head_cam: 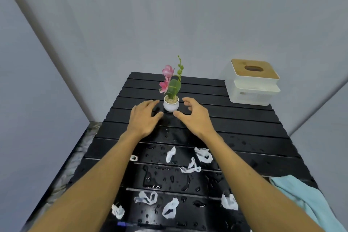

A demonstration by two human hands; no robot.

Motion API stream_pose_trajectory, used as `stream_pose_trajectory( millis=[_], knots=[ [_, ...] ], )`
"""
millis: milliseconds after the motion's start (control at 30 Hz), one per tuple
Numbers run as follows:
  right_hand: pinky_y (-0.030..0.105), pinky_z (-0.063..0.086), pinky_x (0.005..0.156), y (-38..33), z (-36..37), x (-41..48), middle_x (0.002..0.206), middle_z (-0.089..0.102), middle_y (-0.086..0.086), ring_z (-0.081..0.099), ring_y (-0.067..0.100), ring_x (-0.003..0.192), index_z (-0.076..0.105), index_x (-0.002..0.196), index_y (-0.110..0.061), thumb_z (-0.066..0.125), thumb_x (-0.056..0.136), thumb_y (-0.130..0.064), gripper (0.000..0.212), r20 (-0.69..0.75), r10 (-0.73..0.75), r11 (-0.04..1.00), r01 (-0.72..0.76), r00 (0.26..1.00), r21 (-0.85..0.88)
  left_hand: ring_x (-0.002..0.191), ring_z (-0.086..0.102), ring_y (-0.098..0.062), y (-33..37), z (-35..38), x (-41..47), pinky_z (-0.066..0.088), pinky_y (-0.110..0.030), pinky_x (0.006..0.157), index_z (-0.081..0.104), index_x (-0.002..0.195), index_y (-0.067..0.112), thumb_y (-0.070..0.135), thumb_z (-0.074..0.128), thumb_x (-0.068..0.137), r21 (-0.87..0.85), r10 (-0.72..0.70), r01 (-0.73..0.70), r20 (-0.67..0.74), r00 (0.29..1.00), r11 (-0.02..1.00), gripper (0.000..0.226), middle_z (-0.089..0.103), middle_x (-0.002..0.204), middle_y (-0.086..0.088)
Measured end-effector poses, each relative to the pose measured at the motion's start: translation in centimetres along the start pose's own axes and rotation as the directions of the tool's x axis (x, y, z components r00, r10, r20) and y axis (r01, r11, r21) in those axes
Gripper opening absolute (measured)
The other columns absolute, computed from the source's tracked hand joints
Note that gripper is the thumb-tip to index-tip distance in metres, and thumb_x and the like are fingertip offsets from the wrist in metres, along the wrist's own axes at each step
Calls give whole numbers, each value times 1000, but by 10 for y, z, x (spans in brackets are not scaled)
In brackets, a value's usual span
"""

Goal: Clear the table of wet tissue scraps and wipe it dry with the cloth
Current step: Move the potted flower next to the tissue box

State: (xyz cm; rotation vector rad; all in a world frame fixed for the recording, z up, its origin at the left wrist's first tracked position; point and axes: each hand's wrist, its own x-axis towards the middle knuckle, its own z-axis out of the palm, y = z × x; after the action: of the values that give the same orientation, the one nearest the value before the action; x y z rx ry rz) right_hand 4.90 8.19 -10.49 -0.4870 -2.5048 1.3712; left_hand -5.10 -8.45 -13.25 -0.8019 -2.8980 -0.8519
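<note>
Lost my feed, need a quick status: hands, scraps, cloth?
Left hand and right hand open, flanking the flower pot, holding nothing. Tissue scraps on wet table. Cloth untouched at right edge.

Potted flower (171, 98), lidded tissue box (253, 83)

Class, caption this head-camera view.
Both open hands flank a flower pot beyond wet tissue scraps.

We have one head view only, looking forward and steeply down along the black slatted table (244, 118), near both forearms.
</note>
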Motion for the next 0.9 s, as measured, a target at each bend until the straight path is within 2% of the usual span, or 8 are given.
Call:
stream_pose_trajectory(
  millis=[133, 200, 267, 400, 600, 767, 900],
  knots=[
    [22, 38, 95, -2, 14, 17, 131, 59, -4, 52, 12, 120, 51, 133, -22, 74, 75, -42, 65, -47, -33, 999, 34, 998, 19, 141, 29, -21, -3, 8, 7, 16, -48, 116, 45, 141, 28, 44, 48, 93, 50, 39, -38, -22, 999, 998, 50, 40, 150, -3],
    [22, 45, 89, -3, 20, 25, 111, 63, -15, 58, 2, 104, 58, 119, -29, 76, 73, -41, 51, -63, -53, 997, 56, 997, 58, 142, 27, -22, -5, 12, 8, 15, -48, 116, 45, 140, 30, 45, 46, 93, 74, 59, -57, -26, 998, 996, 49, 39, 151, -3],
    [23, 49, 81, -3, 27, 31, 100, 65, -19, 61, -1, 93, 61, 108, -34, 77, 71, -39, 40, -83, -63, 995, 70, 995, 73, 141, 28, -21, -6, 13, 8, 16, -49, 116, 45, 139, 31, 45, 45, 93, 88, 71, -68, -34, 997, 994, 48, 40, 150, -3],
    [30, 54, 80, 0, 37, 38, 100, 70, -12, 65, 6, 90, 63, 107, -30, 77, 71, -38, 40, -139, -44, 997, 54, 989, 62, 142, 27, -22, -6, 15, 9, 16, -48, 116, 46, 139, 33, 45, 43, 94, 119, 78, -74, -32, 996, 990, 47, 39, 151, -4],
    [33, 55, 75, 5, 26, 39, 90, 72, -13, 66, 9, 84, 66, 100, -31, 75, 70, -43, 33, -210, -8, 1000, 10, 978, 13, 144, 23, -21, -4, 15, 12, 12, -47, 117, 46, 139, 33, 45, 45, 94, 121, 25, -24, -9, 1000, 992, 46, 36, 153, -2],
    [29, 54, 76, 26, -5, 39, 93, 70, -12, 65, 9, 86, 66, 101, -29, 78, 70, -40, 35, -262, 27, 1000, -26, 965, 6, 146, 16, -21, 15, 26, 26, 7, -46, 118, 42, 141, 35, 47, 45, 94, 106, 46, -53, 63, 997, 993, 49, 31, 155, -2],
    [19, 49, 73, 41, -29, 44, 89, 65, -16, 62, 3, 82, 63, 100, -30, 79, 70, -37, 35, -281, 74, 997, -64, 957, 42, 146, 15, -21, 32, 39, 48, 6, -46, 118, 39, 143, 36, 50, 43, 94, 115, 70, -82, 105, 992, 990, 51, 28, 157, -2]
  ],
)
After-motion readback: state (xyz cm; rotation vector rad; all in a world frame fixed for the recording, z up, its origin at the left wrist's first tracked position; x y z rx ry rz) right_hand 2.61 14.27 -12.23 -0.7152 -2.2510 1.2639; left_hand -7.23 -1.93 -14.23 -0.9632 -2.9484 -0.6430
